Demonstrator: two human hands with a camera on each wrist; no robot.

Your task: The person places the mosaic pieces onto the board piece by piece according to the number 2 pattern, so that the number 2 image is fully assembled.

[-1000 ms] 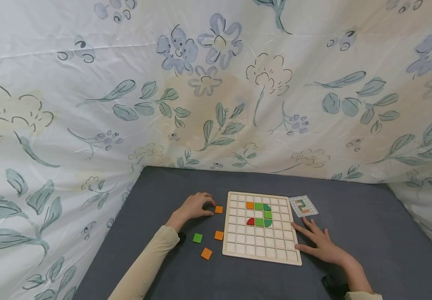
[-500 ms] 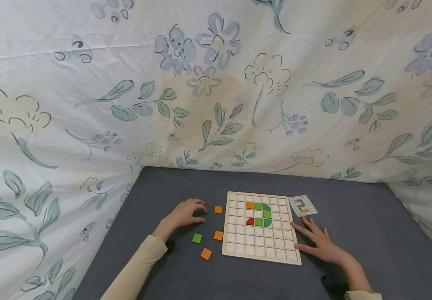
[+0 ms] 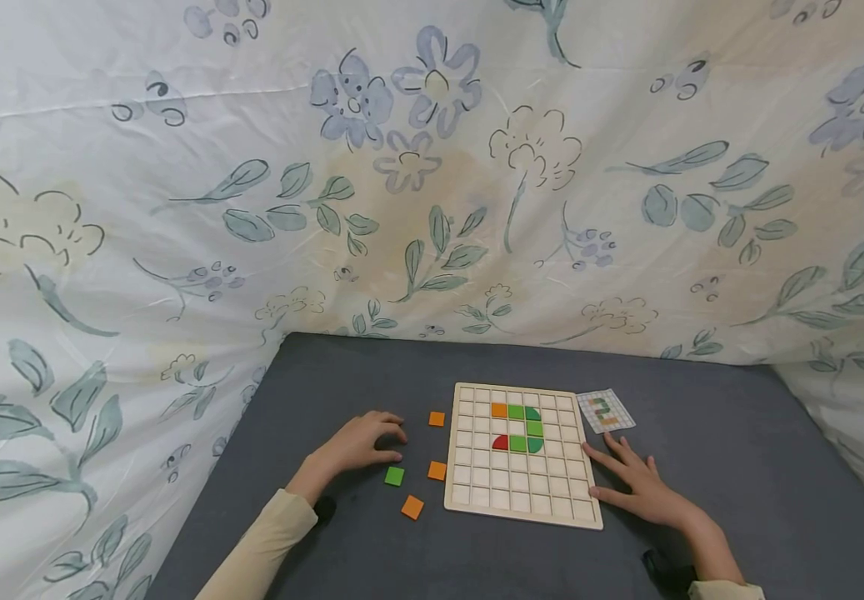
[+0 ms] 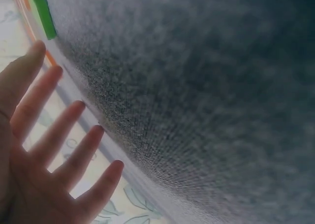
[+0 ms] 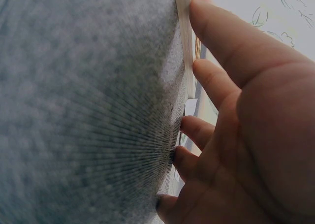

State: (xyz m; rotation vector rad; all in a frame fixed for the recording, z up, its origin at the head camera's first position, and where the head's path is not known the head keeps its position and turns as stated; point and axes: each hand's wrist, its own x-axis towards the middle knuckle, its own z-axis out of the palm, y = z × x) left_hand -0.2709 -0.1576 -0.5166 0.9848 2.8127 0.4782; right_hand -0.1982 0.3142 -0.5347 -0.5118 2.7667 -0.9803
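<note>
My left hand [image 3: 357, 441] is just behind and left of a green square tile [image 3: 394, 476], fingers spread and holding nothing; the left wrist view shows the green tile [image 4: 42, 12] past the thumb. Orange square tiles lie nearby: one farther back [image 3: 436, 419], one by the board's left edge [image 3: 436, 471], one in front [image 3: 412, 507]. My right hand [image 3: 645, 486] rests with thumb and index finger at the right edge of the wooden grid board [image 3: 487, 498]. On the board, orange, green and red pieces [image 3: 517, 444] form a curved pattern.
A small pattern card [image 3: 607, 412] lies off the board's back right corner, close to the right fingertips. The dark grey table [image 3: 372, 367] is backed by a flowered cloth [image 3: 417, 250]. A black object [image 3: 667, 573] shows under the right wrist.
My left hand has drawn back from the rear orange tile, moving left and then toward the green tile. The right hand and the board stay put.
</note>
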